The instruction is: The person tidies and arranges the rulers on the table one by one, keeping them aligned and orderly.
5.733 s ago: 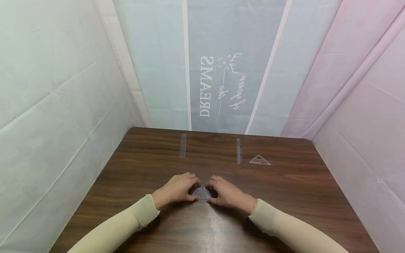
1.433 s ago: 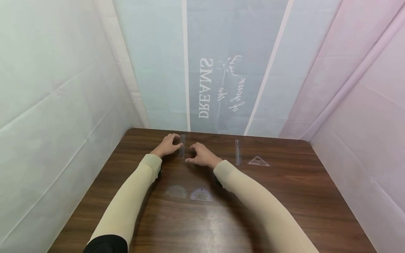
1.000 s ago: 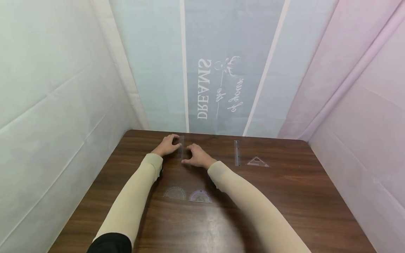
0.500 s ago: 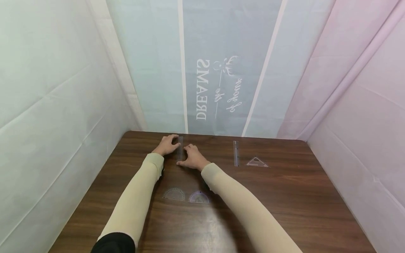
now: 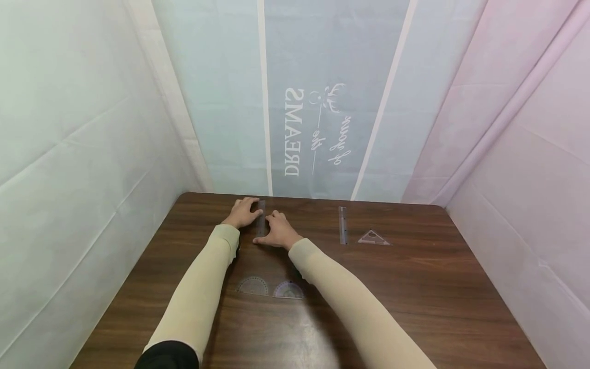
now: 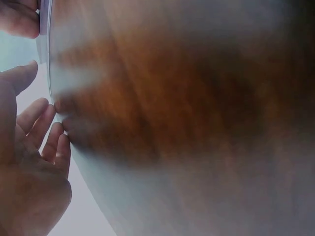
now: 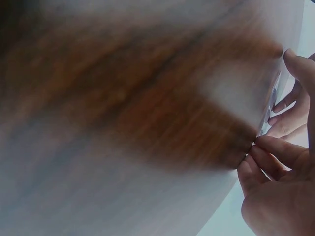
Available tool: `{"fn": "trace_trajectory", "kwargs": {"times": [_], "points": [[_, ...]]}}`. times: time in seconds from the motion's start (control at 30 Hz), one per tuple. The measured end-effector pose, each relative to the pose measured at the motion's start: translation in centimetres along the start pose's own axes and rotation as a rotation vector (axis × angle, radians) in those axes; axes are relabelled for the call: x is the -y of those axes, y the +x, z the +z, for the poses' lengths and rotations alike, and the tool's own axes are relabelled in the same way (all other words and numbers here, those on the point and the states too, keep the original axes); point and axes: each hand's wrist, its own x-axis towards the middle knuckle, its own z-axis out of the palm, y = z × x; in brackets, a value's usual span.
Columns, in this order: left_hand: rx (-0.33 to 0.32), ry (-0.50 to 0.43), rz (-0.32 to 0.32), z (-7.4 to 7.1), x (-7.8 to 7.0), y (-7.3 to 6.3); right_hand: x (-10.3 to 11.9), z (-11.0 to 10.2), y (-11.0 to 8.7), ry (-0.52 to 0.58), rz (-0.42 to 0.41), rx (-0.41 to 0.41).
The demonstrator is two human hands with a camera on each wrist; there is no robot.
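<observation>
Only faintly the transparent ruler [image 5: 261,221] shows between left hand [image 5: 241,212] and right hand [image 5: 278,232], relaxed fingers half-spread, clasping nothing; the far table edge [image 5: 309,200] is just beyond.

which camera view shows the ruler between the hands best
The head view: it looks down on the ruler, showing most of its length between the left hand and the right hand. The left wrist view has it nearly edge-on, cut by the frame; the right wrist view, only a thin, partly hidden sliver.
</observation>
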Motion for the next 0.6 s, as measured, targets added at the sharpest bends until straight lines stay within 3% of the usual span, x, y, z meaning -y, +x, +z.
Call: {"fn": "trace_trajectory", "kwargs": {"times": [0.23, 0.6], "points": [[0.028, 0.066, -0.015, -0.49, -0.52, 0.21, 0.0, 0.23, 0.16, -0.006, 0.014, -0.023], [0.064, 0.059, -0.044, -0.94, -0.92, 0.26, 0.39, -0.05, 0.11, -0.031, 0.03, -0.038]]}}
